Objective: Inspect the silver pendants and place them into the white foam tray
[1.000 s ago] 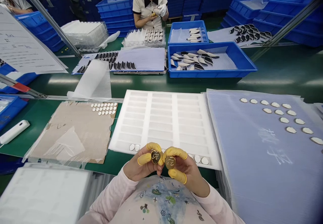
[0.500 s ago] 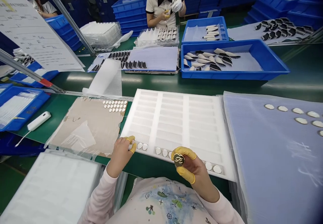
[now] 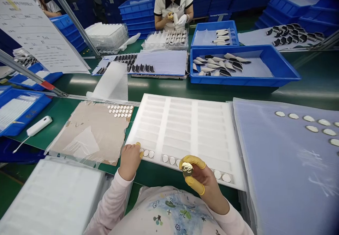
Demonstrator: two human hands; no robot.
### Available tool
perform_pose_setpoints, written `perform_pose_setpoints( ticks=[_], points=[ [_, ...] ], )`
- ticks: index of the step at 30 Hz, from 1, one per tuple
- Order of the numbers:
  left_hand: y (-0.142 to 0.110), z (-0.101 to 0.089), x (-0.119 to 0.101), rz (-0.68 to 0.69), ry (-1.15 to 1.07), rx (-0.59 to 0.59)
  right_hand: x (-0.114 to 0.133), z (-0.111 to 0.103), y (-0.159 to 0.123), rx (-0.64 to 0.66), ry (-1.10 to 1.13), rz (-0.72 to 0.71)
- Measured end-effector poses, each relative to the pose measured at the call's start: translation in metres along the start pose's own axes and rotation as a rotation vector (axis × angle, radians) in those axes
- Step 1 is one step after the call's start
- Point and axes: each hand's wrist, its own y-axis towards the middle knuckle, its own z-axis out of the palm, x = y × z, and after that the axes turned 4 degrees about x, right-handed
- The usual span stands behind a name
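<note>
A long green desk (image 3: 304, 90) runs across the room, with stacks of blue crates behind it. At its far side a co-worker (image 3: 172, 5) works with a white glove (image 3: 180, 21) on one hand, beside a blue crate (image 3: 245, 81) of black-and-white pointed pieces. Toward the near left corner a printed form (image 3: 34, 26) hangs into view, its wording too small to read.

Nearest the person, a blue sheet (image 3: 286, 164) lies along the right, carrying rows of pale discs (image 3: 311, 128) and some blurred white characters that can't be read. A cardboard sheet (image 3: 90, 132) on the left has a tight cluster of small discs (image 3: 120, 110) at its top right corner.

Between them sits a white foam tray (image 3: 185, 129) with rows of empty slots. Along its near edge runs a broken line of pale discs (image 3: 172, 161). The left hand (image 3: 129, 161) rests at that edge, just beside the discs, its yellow-capped fingers (image 3: 141, 154) curled over; whether they have hold of anything can't be seen. Above the tray's near edge, the right hand (image 3: 201, 178) pinches a gold disc (image 3: 187, 169) between its yellow-capped fingers (image 3: 192, 161), the face turned up with a script monogram, its letter unclear.
</note>
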Motion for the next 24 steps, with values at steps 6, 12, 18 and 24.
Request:
perform_pose_setpoints(
  ticks=[6, 12, 18, 24],
  points=[
    [-0.011, -0.02, -0.009, 0.019, -0.167, -0.027, -0.004, 0.0, 0.0, 0.029, 0.035, -0.025],
    [-0.031, -0.051, -0.044, 0.425, -1.119, 0.113, -0.006, 0.005, 0.002, 0.051, 0.008, -0.061],
    [-0.033, -0.06, -0.079, 0.525, -1.612, 0.468, -0.005, 0.006, 0.002, 0.084, 0.014, -0.043],
    [-0.033, -0.064, -0.088, 0.38, -1.827, 0.694, -0.008, 0.005, -0.001, 0.114, 0.122, -0.013]
  ],
)
